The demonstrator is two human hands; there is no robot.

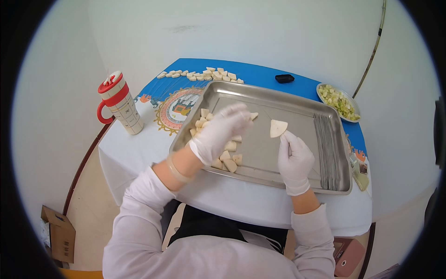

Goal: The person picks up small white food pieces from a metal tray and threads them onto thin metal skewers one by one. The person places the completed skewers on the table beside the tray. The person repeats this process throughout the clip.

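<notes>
My right hand (pixel 295 162), in a white glove, pinches a pale, wedge-shaped vegetable slice (pixel 278 128) by its lower edge, above a shallow stainless-steel tray (pixel 264 90). My left hand (pixel 224 129), also gloved and blurred, hovers over the tray's left half; its fingers point towards the right. Close to those fingertips is another pale piece (pixel 254 115); whether they touch it cannot be made out. Several cut wedges (pixel 230 165) lie below and left of the left hand, partly hidden by it. A bundle of thin grey wires or sticks (pixel 326 153) lies along the tray's right side.
Behind the tray, more pale pieces (pixel 217 75) with thin strands lie on the blue-and-white tablecloth (pixel 258 68). A black object (pixel 284 78) and a plate of chopped greens (pixel 336 101) stand farther right. At left is a red-handled tumbler (pixel 120 103); a cardboard box (pixel 62 233) sits on the floor.
</notes>
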